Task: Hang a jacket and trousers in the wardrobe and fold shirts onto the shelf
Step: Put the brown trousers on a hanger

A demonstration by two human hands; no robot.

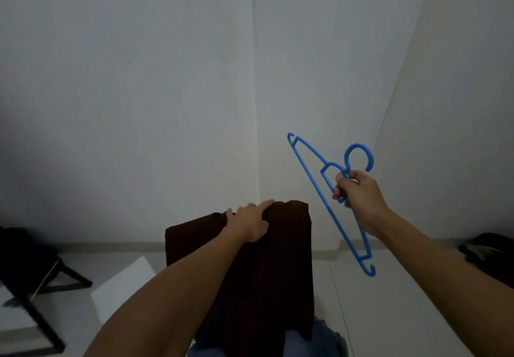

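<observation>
A dark brown garment [278,259], folded lengthwise, hangs down in front of me. My left hand [250,220] grips its top edge and holds it up. To the right, my right hand [358,192] is closed around the neck of a blue plastic hanger [317,187]. The hanger is tilted, hook uppermost, one arm pointing up left and the other down toward the floor. Hanger and garment are apart. Below the garment a bit of blue denim [319,340] shows.
White walls fill the view ahead, meeting at a corner [256,106]. A black folding frame [41,287] stands at the lower left beside a white sheet [122,287] on the pale floor. A dark heap [489,251] lies at the right edge.
</observation>
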